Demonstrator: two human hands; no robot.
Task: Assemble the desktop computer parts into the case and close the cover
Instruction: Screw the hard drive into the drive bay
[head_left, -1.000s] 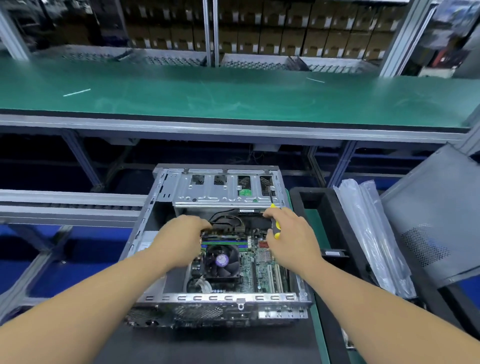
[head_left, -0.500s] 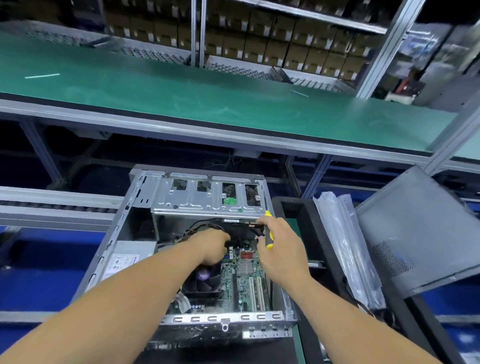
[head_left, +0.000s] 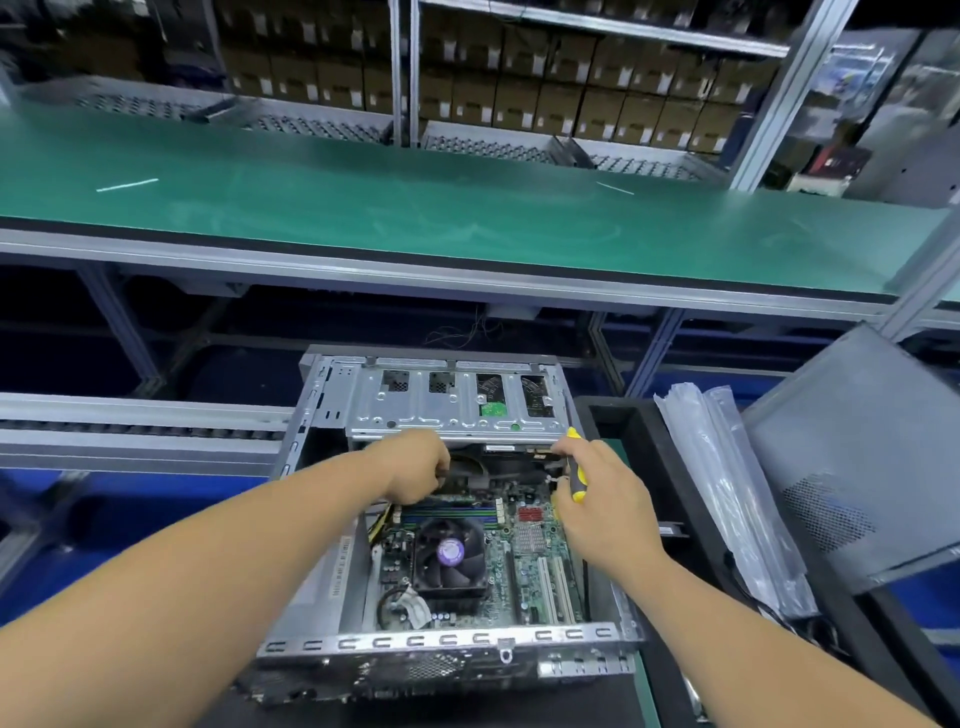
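An open grey computer case (head_left: 447, 647) lies flat in front of me, with its motherboard (head_left: 530, 561) and black CPU fan (head_left: 449, 553) exposed. A silver drive cage (head_left: 457, 410) spans the far end. My left hand (head_left: 415, 467) reaches under the cage's near edge, fingers curled around black cables there. My right hand (head_left: 602, 504) grips a yellow and black screwdriver (head_left: 576, 475) over the board's right side, just below the cage. The grey cover panel (head_left: 857, 457) leans at the right, off the case.
A black foam tray (head_left: 631, 431) sits right of the case with clear plastic bags (head_left: 727, 493) over its edge. A green-topped bench (head_left: 467, 218) runs across behind, above a roller conveyor rail (head_left: 140, 421) at left. Shelves of brown boxes (head_left: 545, 98) stand at the back.
My left hand moved up from over the fan to under the cage edge and closed on cables. My right hand stayed near the cage's right corner with the screwdriver. The view shifted.
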